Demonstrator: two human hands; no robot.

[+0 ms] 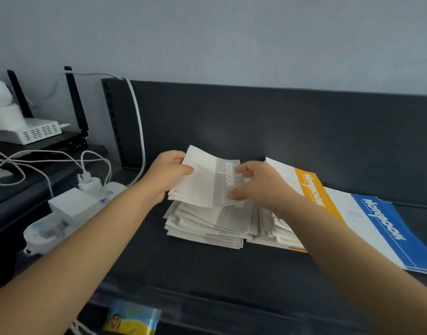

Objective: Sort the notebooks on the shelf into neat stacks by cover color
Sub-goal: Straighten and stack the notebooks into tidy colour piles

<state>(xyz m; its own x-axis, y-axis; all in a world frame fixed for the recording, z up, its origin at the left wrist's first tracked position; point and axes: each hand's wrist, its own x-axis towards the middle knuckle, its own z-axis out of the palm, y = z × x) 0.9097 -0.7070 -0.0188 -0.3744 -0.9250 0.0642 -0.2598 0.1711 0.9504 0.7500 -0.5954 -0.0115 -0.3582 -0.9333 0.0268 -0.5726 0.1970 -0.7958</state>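
**A:** From the head view, how many notebook groups lie on the shelf [195,267]?

**B:** Three, side by side. A grey stack [202,226] is on the left. An orange stack [311,187] touches its right side. A blue stack [386,233] is furthest right, partly under the orange one's edge. The number in each cannot be counted, since only the page edges show.

**A:** And the person's hands?

**B:** Both hold one grey notebook [205,180] just above the grey stack. The left hand [169,175] grips its left edge, with the thumb on the cover and the fingers curled beneath. The right hand [256,184] pinches the right edge at the grey band. The notebook bows a little between them.

**A:** Any writing?

**B:** The word "Notebook" runs in white along the coloured band of each top cover, so it appears three times: on grey, on orange and on blue. From this side it reads turned round. A tiny mark near the held notebook's lower left corner is too small to be sure of.

**A:** Does anything hold other things?

**B:** One white power strip [62,226] sits left of the shelf, with white plugs in it and cords looping away. Behind it is one white router [38,132] with two black antennas plainly upright. One white cable [138,122] hangs down the shelf's back corner. At the bottom edge of the view lies one bright yellow and blue packet [132,317], blurred.
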